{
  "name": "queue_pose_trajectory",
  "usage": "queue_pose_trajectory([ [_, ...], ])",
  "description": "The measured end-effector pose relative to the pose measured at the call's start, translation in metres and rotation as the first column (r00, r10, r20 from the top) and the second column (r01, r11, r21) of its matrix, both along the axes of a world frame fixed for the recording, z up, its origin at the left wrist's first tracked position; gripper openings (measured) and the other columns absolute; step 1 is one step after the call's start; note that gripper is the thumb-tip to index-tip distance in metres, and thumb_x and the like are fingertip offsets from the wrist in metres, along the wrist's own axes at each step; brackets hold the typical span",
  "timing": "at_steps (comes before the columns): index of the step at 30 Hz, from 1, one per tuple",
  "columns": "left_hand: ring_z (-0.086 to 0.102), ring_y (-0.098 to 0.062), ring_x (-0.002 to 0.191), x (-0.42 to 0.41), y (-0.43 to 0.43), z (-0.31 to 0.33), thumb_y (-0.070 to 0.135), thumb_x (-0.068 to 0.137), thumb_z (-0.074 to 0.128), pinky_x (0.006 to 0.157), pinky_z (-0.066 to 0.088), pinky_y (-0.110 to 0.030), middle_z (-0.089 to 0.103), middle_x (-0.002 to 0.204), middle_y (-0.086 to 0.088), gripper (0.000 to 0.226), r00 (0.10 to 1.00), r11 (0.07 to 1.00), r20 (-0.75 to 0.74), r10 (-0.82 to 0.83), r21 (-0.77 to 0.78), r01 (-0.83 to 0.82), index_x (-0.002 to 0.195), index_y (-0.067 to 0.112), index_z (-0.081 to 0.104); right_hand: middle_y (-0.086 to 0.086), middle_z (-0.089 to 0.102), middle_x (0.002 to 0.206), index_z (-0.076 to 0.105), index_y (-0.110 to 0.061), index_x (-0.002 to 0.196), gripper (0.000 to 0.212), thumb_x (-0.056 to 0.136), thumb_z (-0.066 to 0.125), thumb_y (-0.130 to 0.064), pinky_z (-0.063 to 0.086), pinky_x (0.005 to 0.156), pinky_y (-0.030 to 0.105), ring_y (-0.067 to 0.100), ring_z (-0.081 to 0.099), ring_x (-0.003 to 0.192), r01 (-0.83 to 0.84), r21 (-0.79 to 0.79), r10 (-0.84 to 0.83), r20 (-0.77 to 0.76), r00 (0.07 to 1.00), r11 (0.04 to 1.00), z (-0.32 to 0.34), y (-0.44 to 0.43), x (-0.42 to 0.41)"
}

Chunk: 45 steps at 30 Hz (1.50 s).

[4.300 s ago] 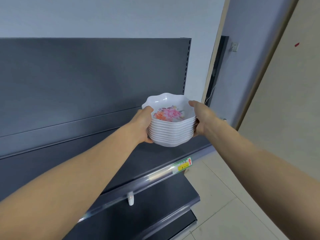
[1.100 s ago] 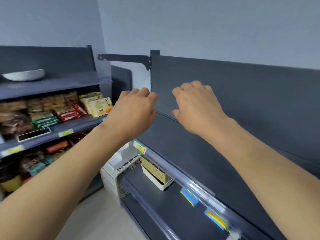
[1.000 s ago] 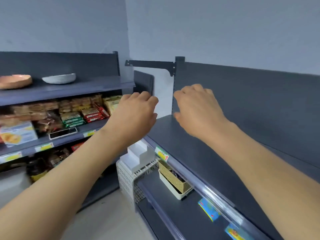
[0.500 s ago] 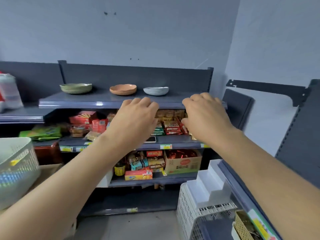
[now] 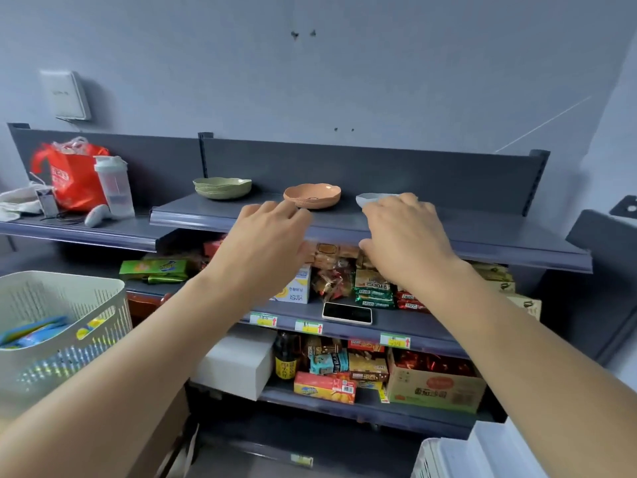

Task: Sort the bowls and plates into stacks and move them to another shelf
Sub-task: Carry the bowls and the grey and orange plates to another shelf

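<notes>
Grey-blue wall behind; dark grey shelving unit against it, top shelf (image 5: 489, 232) carrying three lots of dishes in a row. Leftmost: short stack of green bowls (image 5: 222, 188) with wavy rims. Middle: single orange bowl (image 5: 312, 195), well apart from the green stack. Rightmost: pale grey-white bowl (image 5: 368, 199), near the orange one, mostly hidden behind the right hand (image 5: 406, 239). Both bare arms reach forward at top-shelf height, palms down. Left hand (image 5: 265, 243) hangs in front of the shelf edge just below the orange bowl, fingers (image 5: 275, 210) loosely bent and slightly spread, holding nothing. Right hand's fingers are relaxed and curved downward, close together, nothing gripped; whether they touch the pale bowl cannot be told. Lower shelves packed with snack packets and boxes; a smartphone (image 5: 347, 312) lies flat, screen up, on the second shelf's front edge above the price tags. Adjoining shelf at left holds a red bag (image 5: 69, 177) and a clear shaker bottle (image 5: 115, 189) just beside it. Perforated white plastic basket (image 5: 86, 315) at near left.
</notes>
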State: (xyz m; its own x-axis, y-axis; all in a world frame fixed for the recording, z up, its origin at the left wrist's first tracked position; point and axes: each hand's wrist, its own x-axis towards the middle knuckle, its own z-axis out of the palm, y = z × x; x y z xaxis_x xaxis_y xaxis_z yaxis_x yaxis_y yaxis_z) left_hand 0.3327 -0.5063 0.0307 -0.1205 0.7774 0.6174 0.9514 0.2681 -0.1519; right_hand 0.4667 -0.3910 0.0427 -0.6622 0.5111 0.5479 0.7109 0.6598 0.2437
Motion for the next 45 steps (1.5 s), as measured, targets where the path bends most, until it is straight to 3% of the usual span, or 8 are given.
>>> queue_pose_trajectory([
  [5, 0.06, -0.034, 0.092, -0.048, 0.056, -0.005, 0.019, 0.09, 0.054, 0.083, 0.044, -0.041, 0.064, 0.096, -0.01, 0.023, 0.998, 0.998, -0.019, -0.057, 0.0, 0.057, 0.106, 0.007, 0.064, 0.007, 0.06, 0.118, 0.057, -0.014, 0.12, 0.031, 0.09, 0.059, -0.021, 0.04, 0.087, 0.038, 0.03, 0.051, 0.111, 0.054, -0.016, -0.054, 0.005, 0.999, 0.998, -0.004, 0.047, -0.044],
  [12, 0.056, -0.03, 0.114, -0.094, 0.149, -0.003, 0.03, 0.086, 0.026, 0.094, 0.043, -0.045, 0.059, 0.124, -0.006, 0.05, 0.987, 0.983, -0.018, -0.162, -0.088, 0.16, 0.122, 0.013, 0.055, 0.007, 0.061, 0.108, 0.059, -0.014, 0.107, 0.02, 0.088, 0.061, -0.019, 0.031, 0.075, 0.035, 0.029, 0.053, 0.107, 0.217, -0.022, -0.217, 0.015, 0.976, 0.976, -0.003, 0.116, -0.076],
  [16, 0.061, -0.037, 0.102, -0.106, 0.196, -0.004, 0.025, 0.086, 0.035, 0.086, 0.048, -0.047, 0.066, 0.106, -0.013, 0.041, 0.972, 0.97, -0.059, -0.228, -0.101, 0.221, 0.109, 0.006, 0.063, 0.007, 0.061, 0.11, 0.059, -0.014, 0.111, 0.025, 0.087, 0.062, -0.019, 0.029, 0.073, 0.034, 0.029, 0.052, 0.107, 0.284, -0.019, -0.284, 0.031, 0.958, 0.958, -0.004, 0.158, -0.086],
  [22, 0.062, -0.035, 0.094, -0.121, 0.274, -0.018, 0.021, 0.09, 0.043, 0.079, 0.042, -0.042, 0.066, 0.102, -0.012, 0.033, 0.965, 0.962, -0.047, -0.26, -0.099, 0.254, 0.11, 0.006, 0.064, 0.008, 0.06, 0.111, 0.058, -0.013, 0.111, 0.022, 0.09, 0.058, -0.021, 0.032, 0.076, 0.035, 0.03, 0.05, 0.109, 0.298, -0.051, -0.296, 0.033, 0.955, 0.953, -0.015, 0.235, -0.099],
  [25, 0.059, -0.033, 0.098, -0.127, 0.323, -0.024, 0.023, 0.094, 0.039, 0.083, 0.041, -0.041, 0.063, 0.104, -0.01, 0.032, 0.971, 0.966, -0.032, -0.236, -0.117, 0.231, 0.112, 0.008, 0.061, 0.008, 0.059, 0.112, 0.057, -0.012, 0.11, 0.023, 0.093, 0.054, -0.026, 0.038, 0.083, 0.037, 0.03, 0.05, 0.11, 0.291, -0.078, -0.291, 0.013, 0.957, 0.953, -0.02, 0.283, -0.103],
  [29, 0.056, -0.028, 0.101, -0.132, 0.391, -0.025, 0.028, 0.098, 0.039, 0.086, 0.039, -0.036, 0.059, 0.109, -0.006, 0.028, 0.979, 0.97, -0.025, -0.203, -0.143, 0.198, 0.116, 0.012, 0.055, 0.01, 0.059, 0.11, 0.057, -0.01, 0.106, 0.023, 0.096, 0.048, -0.029, 0.032, 0.076, 0.035, 0.031, 0.05, 0.106, 0.255, -0.106, -0.259, -0.03, 0.965, 0.961, -0.021, 0.351, -0.105],
  [40, 0.056, -0.031, 0.11, -0.155, 0.517, -0.046, 0.03, 0.099, 0.037, 0.089, 0.047, -0.041, 0.056, 0.122, -0.011, 0.037, 0.975, 0.955, 0.222, 0.025, -0.292, 0.043, 0.125, 0.007, 0.051, 0.011, 0.06, 0.116, 0.057, -0.009, 0.113, 0.033, 0.098, 0.044, -0.034, 0.032, 0.076, 0.034, 0.032, 0.048, 0.113, 0.236, -0.405, -0.262, -0.009, 0.965, 0.883, -0.037, 0.497, -0.127],
  [45, 0.057, -0.034, 0.105, -0.164, 0.534, -0.054, 0.033, 0.1, 0.036, 0.083, 0.046, -0.039, 0.056, 0.117, -0.014, 0.039, 0.942, 0.952, 0.318, 0.105, -0.307, -0.002, 0.121, 0.005, 0.052, 0.009, 0.056, 0.096, 0.054, -0.008, 0.097, 0.023, 0.096, 0.047, -0.03, 0.035, 0.067, 0.032, 0.032, 0.052, 0.097, 0.228, -0.521, -0.276, -0.015, 0.961, 0.822, -0.048, 0.524, -0.137],
])
